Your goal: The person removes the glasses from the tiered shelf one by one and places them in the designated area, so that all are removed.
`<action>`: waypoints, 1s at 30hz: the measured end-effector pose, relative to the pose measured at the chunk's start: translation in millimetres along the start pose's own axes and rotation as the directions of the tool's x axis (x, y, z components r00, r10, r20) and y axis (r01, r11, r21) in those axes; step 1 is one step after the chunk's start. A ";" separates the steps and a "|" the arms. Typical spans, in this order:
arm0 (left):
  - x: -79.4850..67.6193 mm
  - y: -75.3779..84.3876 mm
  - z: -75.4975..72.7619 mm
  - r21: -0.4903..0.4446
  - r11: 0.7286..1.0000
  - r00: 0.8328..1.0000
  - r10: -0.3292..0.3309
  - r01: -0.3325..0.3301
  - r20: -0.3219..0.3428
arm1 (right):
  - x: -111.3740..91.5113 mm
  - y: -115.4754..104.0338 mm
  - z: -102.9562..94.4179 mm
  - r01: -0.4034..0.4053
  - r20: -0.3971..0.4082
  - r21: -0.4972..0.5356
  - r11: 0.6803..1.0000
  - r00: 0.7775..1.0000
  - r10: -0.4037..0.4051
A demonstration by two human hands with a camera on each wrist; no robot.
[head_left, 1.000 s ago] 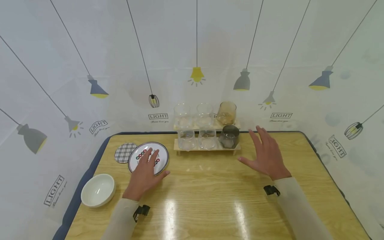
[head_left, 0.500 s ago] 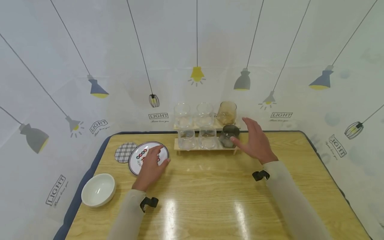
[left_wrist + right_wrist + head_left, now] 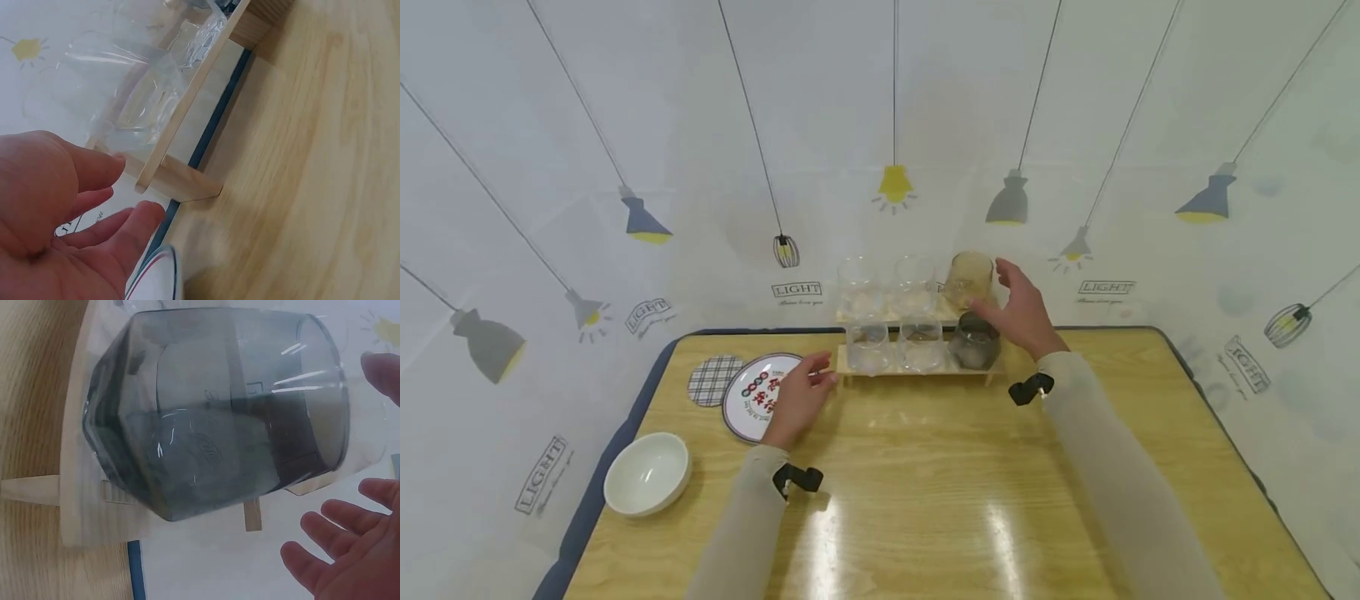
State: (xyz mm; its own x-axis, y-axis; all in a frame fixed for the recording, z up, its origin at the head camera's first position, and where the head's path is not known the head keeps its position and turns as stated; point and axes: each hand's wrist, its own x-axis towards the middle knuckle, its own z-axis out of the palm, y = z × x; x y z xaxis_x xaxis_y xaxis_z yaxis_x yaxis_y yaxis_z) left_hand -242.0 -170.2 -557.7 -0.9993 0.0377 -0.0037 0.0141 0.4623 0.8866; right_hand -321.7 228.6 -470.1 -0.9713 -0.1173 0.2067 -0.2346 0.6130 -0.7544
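Observation:
A two-tier wooden rack (image 3: 958,374) at the back of the table holds several glasses. On the upper tier's right end is an amber glass (image 3: 967,277); below it sits a dark grey glass (image 3: 212,419). My right hand (image 3: 1024,317) is beside the amber glass and just above the grey one, thumb and fingers apart. Contact with the amber glass cannot be made out. My left hand (image 3: 801,402), fingers slightly bent and holding nothing, hovers over the right edge of a printed plate (image 3: 748,421), close to the rack's left end. A clear glass (image 3: 868,350) stands there.
A white bowl (image 3: 647,475) stands at the table's left. A round checked coaster (image 3: 711,381) lies partly under the plate. More clear glasses, such as one clear tumbler (image 3: 921,348), fill the rack. A printed curtain (image 3: 715,167) rises behind the table.
My right hand has moved left and forward, from the table right of the rack to the amber glass. My left hand has slid right across the plate toward the rack's left end.

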 end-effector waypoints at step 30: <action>24.1 6.8 36.1 -0.233 0.959 0.983 -0.180 0.165 -0.045 | 18.7 13.2 1.8 -0.027 0.017 0.187 0.982 1.000 0.025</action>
State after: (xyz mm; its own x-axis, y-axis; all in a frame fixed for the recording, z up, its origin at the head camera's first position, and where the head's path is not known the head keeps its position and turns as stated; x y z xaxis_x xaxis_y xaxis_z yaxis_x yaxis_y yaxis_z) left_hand -264.7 -134.1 -568.4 -0.9861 -0.0862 -0.1422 -0.1593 0.2432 0.9568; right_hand -343.0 233.1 -477.4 -0.9773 -0.1153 0.1777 -0.2110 0.4592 -0.8629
